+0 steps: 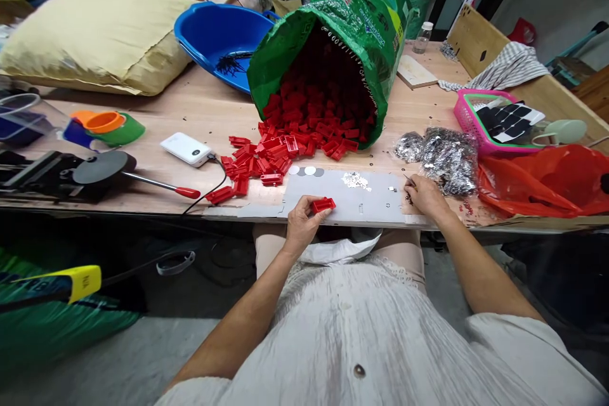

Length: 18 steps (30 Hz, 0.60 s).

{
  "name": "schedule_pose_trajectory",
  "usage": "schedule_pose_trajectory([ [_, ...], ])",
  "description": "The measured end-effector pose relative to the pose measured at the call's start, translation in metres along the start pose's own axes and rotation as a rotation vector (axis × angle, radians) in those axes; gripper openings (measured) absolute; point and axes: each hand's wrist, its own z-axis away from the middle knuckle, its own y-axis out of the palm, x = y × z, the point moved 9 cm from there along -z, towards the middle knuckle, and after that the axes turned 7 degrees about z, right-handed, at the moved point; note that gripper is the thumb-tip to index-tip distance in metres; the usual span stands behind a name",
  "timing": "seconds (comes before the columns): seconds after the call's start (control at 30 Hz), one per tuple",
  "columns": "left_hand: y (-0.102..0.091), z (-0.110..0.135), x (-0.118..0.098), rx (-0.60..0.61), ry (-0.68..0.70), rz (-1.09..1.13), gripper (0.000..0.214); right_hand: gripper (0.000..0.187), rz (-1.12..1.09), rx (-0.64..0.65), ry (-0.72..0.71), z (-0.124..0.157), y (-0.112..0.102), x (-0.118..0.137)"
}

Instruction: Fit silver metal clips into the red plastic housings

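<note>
Across the wooden table [219,98], we see a green sack [380,25] tipped toward us, a heap of red pieces [264,155] at its mouth, then a grey mat [380,196]. Our left hand [302,222] pinches one red piece [323,205] over the mat's near edge; our right hand [427,195] grips a thin tool [408,179].

A wooden worktable [209,104] stands over grey floor [190,342] — a pale wall [566,9] rises back right.

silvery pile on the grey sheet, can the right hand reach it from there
Likely yes: nothing tall stands between the right hand and the silvery pile across the flat grey sheet.
</note>
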Motion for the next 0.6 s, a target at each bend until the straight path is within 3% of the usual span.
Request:
schedule_pose_trajectory([
  [0.27,0.0,0.001,0.0,-0.004,0.011,-0.008,0.039,0.014,-0.158,-0.058,-0.09,0.007,-0.009,0.011],
  [0.6,0.0,-0.001,0.002,-0.001,-0.008,0.061,0.037,0.012,-0.115,-0.054,-0.086,0.007,-0.014,0.036],
])
